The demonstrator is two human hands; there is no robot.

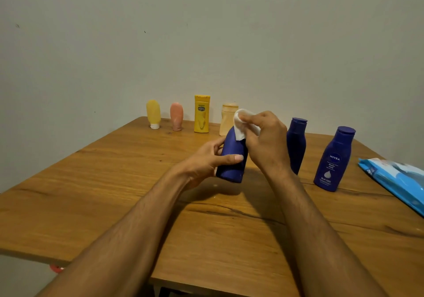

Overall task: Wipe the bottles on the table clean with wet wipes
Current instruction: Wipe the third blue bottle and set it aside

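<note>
Dark blue bottle (232, 157): plain side facing the camera, no label visible, tilted, held over the table (114, 193), well left of the upright NIVEA bottle (333, 159). Left hand (206, 161) grips its lower body, thumb across the front. Right hand (263, 138) pinches a white wet wipe (241, 127) against the bottle's top end; the cap is hidden under it. Second blue bottle (296, 145) stands just left of the NIVEA bottle, blue wipes pack (394, 179) lies to its right.

seven bottles (332, 159), one wipe (239, 131) and one blue wipes pack (394, 177).
</note>
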